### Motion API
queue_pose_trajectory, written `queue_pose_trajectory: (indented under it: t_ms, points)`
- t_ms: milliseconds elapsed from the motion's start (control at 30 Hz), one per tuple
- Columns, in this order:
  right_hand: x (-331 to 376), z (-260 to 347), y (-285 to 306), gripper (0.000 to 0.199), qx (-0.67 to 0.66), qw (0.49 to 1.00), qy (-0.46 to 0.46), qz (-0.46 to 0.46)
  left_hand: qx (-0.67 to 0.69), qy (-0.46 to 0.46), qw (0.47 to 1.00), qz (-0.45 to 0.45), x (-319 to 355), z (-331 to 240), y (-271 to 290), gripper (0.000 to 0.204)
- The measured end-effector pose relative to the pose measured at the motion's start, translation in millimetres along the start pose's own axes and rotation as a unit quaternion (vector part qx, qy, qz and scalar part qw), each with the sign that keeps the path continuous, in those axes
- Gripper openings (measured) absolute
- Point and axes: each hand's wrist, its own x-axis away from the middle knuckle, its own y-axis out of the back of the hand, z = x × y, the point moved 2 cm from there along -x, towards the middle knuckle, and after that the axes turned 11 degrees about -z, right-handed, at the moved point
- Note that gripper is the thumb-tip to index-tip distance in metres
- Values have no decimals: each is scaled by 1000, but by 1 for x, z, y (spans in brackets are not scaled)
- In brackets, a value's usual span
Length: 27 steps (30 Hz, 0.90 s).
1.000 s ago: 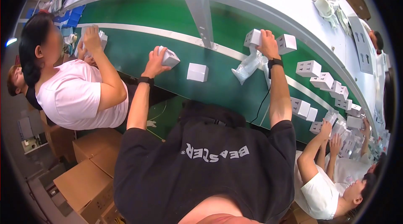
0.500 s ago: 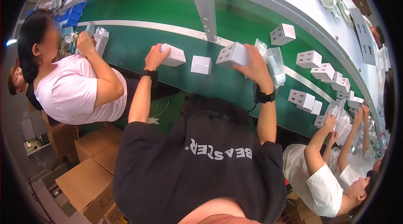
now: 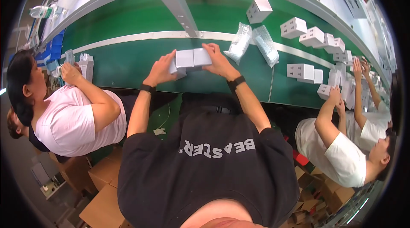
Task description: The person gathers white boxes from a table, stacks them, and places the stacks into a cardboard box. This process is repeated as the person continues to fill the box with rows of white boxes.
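Observation:
In front of me, two white boxes sit side by side, a left box (image 3: 185, 59) and a right box (image 3: 202, 57), their plain faces level with each other. My left hand (image 3: 161, 69) grips from the left end, fingers curled over the edge. Below it a further white surface (image 3: 180, 74) shows; whether it belongs to another box I cannot tell. My right hand (image 3: 219, 60) is closed on the right box, fingertips at its upper corner. The palms and some box sides are hidden.
Two clear bubble-wrap packs (image 3: 239, 43) lie right of my hands on the green bench (image 3: 128, 59). Several white boxes (image 3: 293, 27) with dark printed marks stand farther right. A grey post (image 3: 171, 4) rises behind. Co-workers (image 3: 81, 119) sit on both sides; cardboard cartons (image 3: 102, 206) lie below.
My hands have come together, bringing separate white boxes side by side. The right hand moved left with its box, whose marked face no longer shows. The view has shifted.

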Motion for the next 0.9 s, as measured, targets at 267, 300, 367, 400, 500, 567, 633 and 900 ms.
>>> queue_pose_trajectory:
  t_ms: [267,300,367,400,500,567,633,900]
  points:
    - [15,-21,9,91,-42,997,63,-18,10,-88,995,37,-10,-9,-22,92]
    - [24,-21,14,91,-29,998,47,-34,23,-87,995,45,-9,-12,-26,88]
    - [45,-22,24,94,-24,998,43,-32,48,-101,992,62,-8,-27,-36,85]
    - [55,-24,30,94,-14,998,29,-45,41,-100,991,77,-9,-35,-39,87]
    - [79,-30,45,97,-14,998,-9,-55,23,-123,987,102,-19,-61,-47,92]
    - [93,-29,62,96,20,998,2,-67,-16,-148,983,109,-24,-75,-48,97]
    - [100,-22,88,94,80,993,41,-76,-31,-164,981,101,-26,-74,-54,99]
    - [129,-126,337,59,508,825,-180,-168,-105,-174,975,94,-20,-71,-61,110]
